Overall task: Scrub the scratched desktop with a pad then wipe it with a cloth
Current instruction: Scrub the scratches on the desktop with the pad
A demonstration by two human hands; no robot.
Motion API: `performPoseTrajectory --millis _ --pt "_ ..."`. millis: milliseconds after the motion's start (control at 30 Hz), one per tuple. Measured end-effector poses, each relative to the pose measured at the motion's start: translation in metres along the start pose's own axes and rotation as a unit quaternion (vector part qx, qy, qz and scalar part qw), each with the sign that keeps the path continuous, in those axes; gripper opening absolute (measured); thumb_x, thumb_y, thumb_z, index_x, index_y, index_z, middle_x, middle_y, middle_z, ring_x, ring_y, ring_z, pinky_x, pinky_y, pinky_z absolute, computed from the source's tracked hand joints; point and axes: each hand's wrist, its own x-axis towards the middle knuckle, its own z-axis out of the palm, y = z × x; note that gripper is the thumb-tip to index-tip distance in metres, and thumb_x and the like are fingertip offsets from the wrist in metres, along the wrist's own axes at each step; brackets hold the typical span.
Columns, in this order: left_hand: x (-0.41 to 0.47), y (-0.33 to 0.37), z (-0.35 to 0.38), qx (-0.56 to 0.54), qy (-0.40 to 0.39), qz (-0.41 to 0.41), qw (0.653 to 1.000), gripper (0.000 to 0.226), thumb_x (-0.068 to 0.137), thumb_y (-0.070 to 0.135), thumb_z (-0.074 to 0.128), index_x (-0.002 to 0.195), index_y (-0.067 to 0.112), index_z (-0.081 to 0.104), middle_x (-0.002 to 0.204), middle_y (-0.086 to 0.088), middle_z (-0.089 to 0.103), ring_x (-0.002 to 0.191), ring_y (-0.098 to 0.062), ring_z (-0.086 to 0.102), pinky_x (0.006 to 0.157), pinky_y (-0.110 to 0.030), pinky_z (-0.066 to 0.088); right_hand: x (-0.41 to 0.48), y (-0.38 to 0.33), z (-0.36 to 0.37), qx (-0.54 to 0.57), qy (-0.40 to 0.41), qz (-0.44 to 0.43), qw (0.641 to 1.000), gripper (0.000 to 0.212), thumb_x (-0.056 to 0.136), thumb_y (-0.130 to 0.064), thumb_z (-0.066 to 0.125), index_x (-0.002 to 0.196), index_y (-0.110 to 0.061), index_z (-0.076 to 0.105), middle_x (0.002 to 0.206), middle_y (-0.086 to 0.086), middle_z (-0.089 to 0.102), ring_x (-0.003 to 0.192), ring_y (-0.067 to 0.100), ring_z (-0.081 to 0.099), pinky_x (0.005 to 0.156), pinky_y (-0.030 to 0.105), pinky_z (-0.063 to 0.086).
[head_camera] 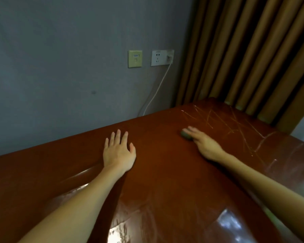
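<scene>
Nothing legible anywhere in view. The yellowish wall plate carries a small white label with bluish marks, too blurred to read, and any print on the white power socket beside it is too small to tell

A glossy reddish-brown desktop is shown. Pale scratches are concentrated at 2 o'clock. A small grey-green pad is covered by the right hand at 1 o'clock. The left hand is laid flat at 10 o'clock.
</scene>
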Motion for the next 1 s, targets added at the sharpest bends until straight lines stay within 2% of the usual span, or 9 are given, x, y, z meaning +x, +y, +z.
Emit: performPoseTrajectory --millis 100,233,400,500,567,667,800,900,1000 --pt "-0.001 0.0 0.001 0.0 0.006 -0.001 1.0 0.059 0.1 0.045 0.017 0.153 0.024 0.005 0.161 -0.002 -0.003 0.148 -0.019 -0.004 0.121 -0.039 0.001 0.051 0.018 -0.004 -0.026 0.047 0.098 0.994 0.05 0.102 -0.014 0.029 0.148 -0.032 0.026 0.158 0.002 0.018 0.146 0.021 0.014 0.118 0.036 0.012" --pt "0.0 0.0 0.002 -0.005 0.012 -0.001 1.0 0.059 0.099 0.045 0.017 0.154 0.025 0.005 0.161 -0.001 -0.002 0.148 -0.018 -0.004 0.121 -0.039 0.0 0.12 -0.014 0.013 -0.054 0.035 0.13 0.989 0.051 0.102 -0.017 0.026 0.152 -0.026 0.017 0.16 0.006 0.01 0.147 0.025 0.009 0.12 0.04 0.012" --pt "0.004 0.002 0.002 -0.005 0.009 -0.006 1.0 0.059 0.099 0.045 0.018 0.153 0.025 0.006 0.161 -0.001 -0.002 0.148 -0.018 -0.004 0.121 -0.039 0.0 0.116 -0.068 0.038 -0.027 -0.045 -0.028 0.998 0.052 0.101 -0.012 0.029 0.149 -0.031 0.024 0.159 -0.001 0.014 0.147 0.02 0.01 0.12 0.037 0.01" --pt "0.004 0.003 0.002 -0.003 0.006 -0.006 1.0 0.058 0.1 0.045 0.017 0.153 0.025 0.005 0.161 -0.001 -0.002 0.148 -0.019 -0.004 0.121 -0.039 0.0 0.07 -0.054 0.032 -0.006 -0.07 -0.104 0.992 0.054 0.101 -0.01 0.03 0.148 -0.036 0.026 0.157 -0.01 0.016 0.145 0.01 0.011 0.12 0.034 0.009" --pt "0.004 0.002 0.003 -0.001 0.009 -0.005 1.0 0.059 0.1 0.045 0.017 0.154 0.025 0.005 0.161 -0.001 -0.003 0.148 -0.019 -0.004 0.121 -0.039 0.0 0.056 -0.023 0.018 -0.006 -0.052 -0.07 0.996 0.055 0.101 -0.01 0.031 0.147 -0.04 0.026 0.157 -0.012 0.017 0.145 0.008 0.013 0.119 0.032 0.01" --pt "0.004 0.002 0.003 0.001 0.013 -0.004 1.0 0.059 0.1 0.045 0.017 0.154 0.025 0.004 0.161 -0.002 -0.003 0.148 -0.019 -0.005 0.121 -0.04 0.0 0.08 0.014 0.001 -0.015 -0.015 0.048 0.999 0.049 0.102 -0.018 0.03 0.148 -0.035 0.025 0.158 -0.005 0.017 0.146 0.016 0.014 0.118 0.034 0.01" --pt "0.003 0.001 0.002 -0.005 0.015 -0.006 1.0 0.059 0.1 0.045 0.017 0.154 0.025 0.005 0.161 -0.002 -0.004 0.148 -0.019 -0.005 0.121 -0.04 0.0 0.144 0.005 0.008 -0.056 -0.005 0.135 0.989 0.05 0.103 -0.038 0.022 0.152 -0.026 0.015 0.16 0.004 0.009 0.147 0.023 0.007 0.12 0.04 0.007" --pt "0.004 0.002 0.003 -0.011 0.014 -0.006 1.0 0.059 0.1 0.044 0.018 0.154 0.025 0.006 0.161 -0.002 -0.004 0.148 -0.019 -0.006 0.121 -0.04 0.0 0.171 -0.034 0.025 -0.062 -0.023 0.095 0.993 0.049 0.104 -0.036 0.02 0.152 -0.026 0.016 0.16 0.004 0.009 0.147 0.024 0.007 0.118 0.041 0.007" --pt "0.005 0.004 0.002 -0.008 0.015 -0.011 1.0 0.059 0.1 0.044 0.02 0.154 0.024 0.007 0.161 -0.002 -0.002 0.148 -0.019 -0.004 0.121 -0.039 -0.001 0.163 -0.086 0.045 -0.075 -0.065 -0.034 0.994 0.046 0.104 -0.027 0.025 0.15 -0.025 0.022 0.159 0.003 0.017 0.147 0.023 0.012 0.118 0.04 0.009"
